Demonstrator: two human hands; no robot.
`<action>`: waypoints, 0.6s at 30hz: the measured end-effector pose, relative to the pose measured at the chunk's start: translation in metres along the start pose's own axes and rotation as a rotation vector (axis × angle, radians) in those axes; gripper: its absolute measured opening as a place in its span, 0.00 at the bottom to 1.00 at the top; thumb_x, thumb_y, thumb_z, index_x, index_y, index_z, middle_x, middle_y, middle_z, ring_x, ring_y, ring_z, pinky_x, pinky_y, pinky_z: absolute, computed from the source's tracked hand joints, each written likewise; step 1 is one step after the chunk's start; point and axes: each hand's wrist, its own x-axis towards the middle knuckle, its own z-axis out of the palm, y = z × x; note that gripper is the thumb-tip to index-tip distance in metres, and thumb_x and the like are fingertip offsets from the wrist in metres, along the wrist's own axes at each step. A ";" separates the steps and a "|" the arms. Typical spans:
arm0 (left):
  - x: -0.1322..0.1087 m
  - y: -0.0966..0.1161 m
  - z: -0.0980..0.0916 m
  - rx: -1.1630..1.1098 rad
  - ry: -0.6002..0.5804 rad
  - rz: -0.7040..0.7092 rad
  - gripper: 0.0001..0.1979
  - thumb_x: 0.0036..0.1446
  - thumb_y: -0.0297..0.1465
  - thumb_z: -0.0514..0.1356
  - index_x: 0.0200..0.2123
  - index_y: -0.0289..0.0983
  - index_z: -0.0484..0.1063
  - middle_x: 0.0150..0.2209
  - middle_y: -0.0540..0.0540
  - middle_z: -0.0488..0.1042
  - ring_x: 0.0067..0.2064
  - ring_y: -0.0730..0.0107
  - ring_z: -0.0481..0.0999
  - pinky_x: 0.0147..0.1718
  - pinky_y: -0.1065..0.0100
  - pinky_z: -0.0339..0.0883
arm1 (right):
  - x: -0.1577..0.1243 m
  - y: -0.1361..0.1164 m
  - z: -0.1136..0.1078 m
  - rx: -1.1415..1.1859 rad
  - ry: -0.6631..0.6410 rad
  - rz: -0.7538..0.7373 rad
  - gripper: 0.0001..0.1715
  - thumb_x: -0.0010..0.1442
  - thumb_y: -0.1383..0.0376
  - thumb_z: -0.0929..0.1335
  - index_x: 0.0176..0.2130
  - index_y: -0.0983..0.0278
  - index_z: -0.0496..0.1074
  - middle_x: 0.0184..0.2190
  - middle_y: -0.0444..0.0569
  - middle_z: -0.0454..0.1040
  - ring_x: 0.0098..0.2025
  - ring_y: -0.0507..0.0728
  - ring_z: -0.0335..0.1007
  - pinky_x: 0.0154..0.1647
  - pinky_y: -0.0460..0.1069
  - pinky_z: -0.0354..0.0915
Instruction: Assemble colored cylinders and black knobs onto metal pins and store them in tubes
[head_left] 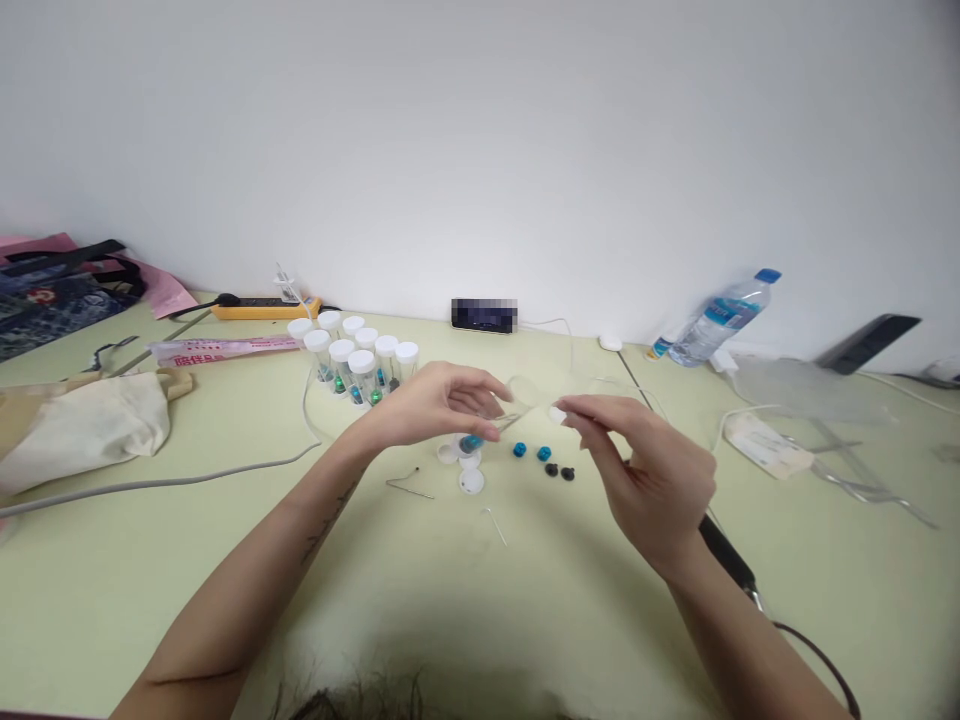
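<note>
My left hand (446,402) hovers over the middle of the table, thumb and fingers apart. A faint, see-through shape and a thin pale rod (517,415) show by its fingertips; I cannot tell whether it touches them. To the right, my right hand (645,465) pinches a small white piece (556,413) between thumb and fingertips. Below the left hand lie round white lids (471,482) and a small blue part (471,443). Two blue knobs (532,453) and two black ones (560,472) lie between the hands. Nearer me are bent thin wires (410,490).
Several clear tubes with white caps (361,362) stand at the back left. Behind them is a yellow power strip (266,310). A phone (484,315) leans against the wall. A water bottle (724,318) leans at right. A black-handled tool (727,555) lies beside my right forearm.
</note>
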 end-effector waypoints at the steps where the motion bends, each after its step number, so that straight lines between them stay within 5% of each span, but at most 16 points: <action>1: -0.001 0.001 -0.003 -0.028 0.030 0.003 0.19 0.46 0.34 0.68 0.44 0.39 0.75 0.38 0.43 0.79 0.42 0.58 0.78 0.43 0.60 0.71 | 0.001 0.000 -0.001 0.008 0.015 0.014 0.14 0.59 0.74 0.67 0.42 0.58 0.73 0.35 0.45 0.78 0.36 0.54 0.75 0.37 0.48 0.70; 5: -0.002 0.000 -0.017 -0.091 0.218 -0.014 0.16 0.48 0.37 0.66 0.41 0.39 0.73 0.38 0.43 0.79 0.40 0.60 0.78 0.41 0.59 0.71 | 0.004 0.006 0.005 0.020 -0.114 0.139 0.09 0.63 0.70 0.64 0.41 0.60 0.73 0.36 0.47 0.77 0.37 0.55 0.74 0.36 0.49 0.69; 12: 0.000 -0.008 -0.028 -0.079 0.344 -0.037 0.15 0.46 0.37 0.67 0.37 0.38 0.72 0.40 0.43 0.78 0.41 0.60 0.77 0.39 0.61 0.70 | -0.026 0.025 0.065 0.007 -0.723 0.272 0.10 0.65 0.66 0.61 0.43 0.62 0.71 0.40 0.49 0.73 0.38 0.54 0.71 0.38 0.48 0.65; 18: 0.000 -0.010 -0.030 -0.064 0.381 -0.033 0.15 0.44 0.35 0.68 0.36 0.38 0.72 0.37 0.44 0.78 0.40 0.59 0.78 0.36 0.62 0.70 | -0.043 0.012 0.127 -0.164 -0.829 0.171 0.19 0.56 0.57 0.71 0.42 0.68 0.70 0.40 0.56 0.70 0.44 0.63 0.64 0.41 0.54 0.63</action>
